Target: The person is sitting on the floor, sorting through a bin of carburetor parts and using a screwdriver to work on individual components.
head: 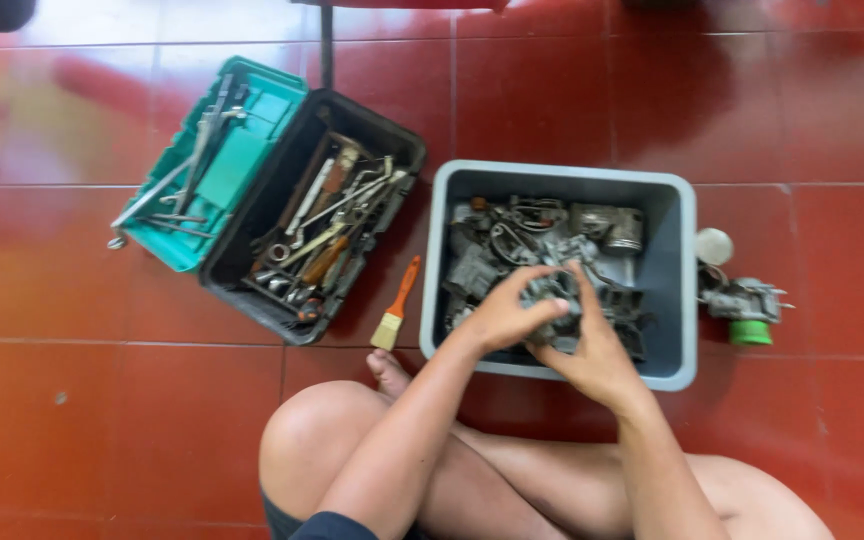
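Note:
I sit cross-legged on a red tiled floor. Both hands reach into a grey plastic tub (674,270) filled with several greasy metal engine parts. My left hand (508,312) and my right hand (592,345) together grip one grey metal part (558,297), a carburettor-like casting, just above the pile. The left fingers wrap its top and left side; the right fingers hold it from the right and below. Most of the part is hidden by the fingers.
An open toolbox (270,205) with a teal lid (220,160) lies left of the tub, full of wrenches and screwdrivers. A small paintbrush with an orange handle (398,303) lies between them. Right of the tub sit a white cap (715,246) and a metal part with a green end (745,304).

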